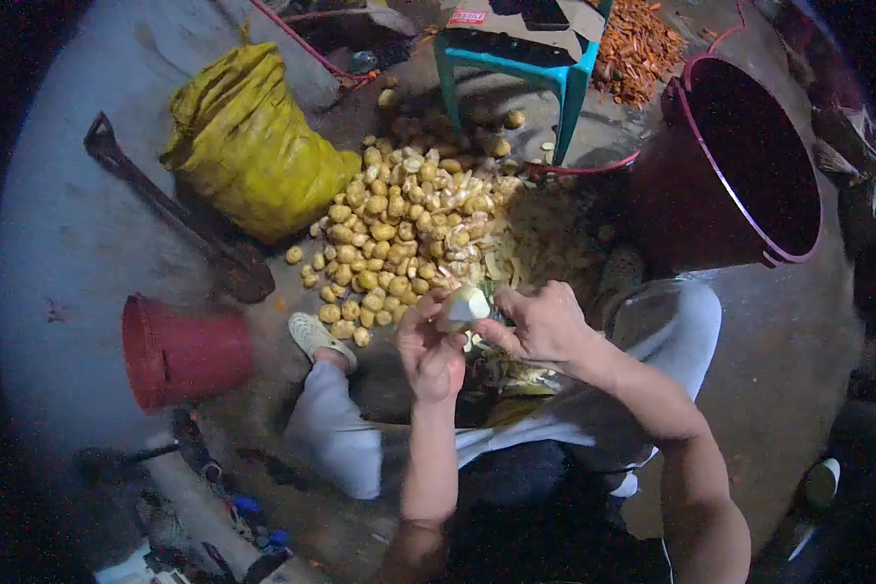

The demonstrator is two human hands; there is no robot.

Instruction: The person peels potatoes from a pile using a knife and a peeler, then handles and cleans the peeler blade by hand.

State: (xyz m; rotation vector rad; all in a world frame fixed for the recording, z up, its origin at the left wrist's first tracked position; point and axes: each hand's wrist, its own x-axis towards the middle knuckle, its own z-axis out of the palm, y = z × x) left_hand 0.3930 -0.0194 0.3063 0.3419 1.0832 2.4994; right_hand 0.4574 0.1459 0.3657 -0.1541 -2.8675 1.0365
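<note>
My left hand (430, 348) is closed around a potato (469, 304), pale and peeled on the side that shows. Close against its right side is my right hand (547, 323), fingers curled and thumb reaching to the potato. Something dark and greenish shows by the right fingers, but I cannot make out what it is. Beyond both hands, a large pile of unpeeled potatoes (382, 234) spreads over the floor. Pale peelings (501, 255) lie at the pile's right side, and more scraps lie below my hands.
A yellow sack (248, 141) and a long-handled tool (165, 200), perhaps a shovel, lie left. A red bucket (190, 352) stands nearer. To the right is a large maroon tub (667, 185). A teal stool (516, 60) carries cardboard, with orange pieces (638, 51) heaped behind.
</note>
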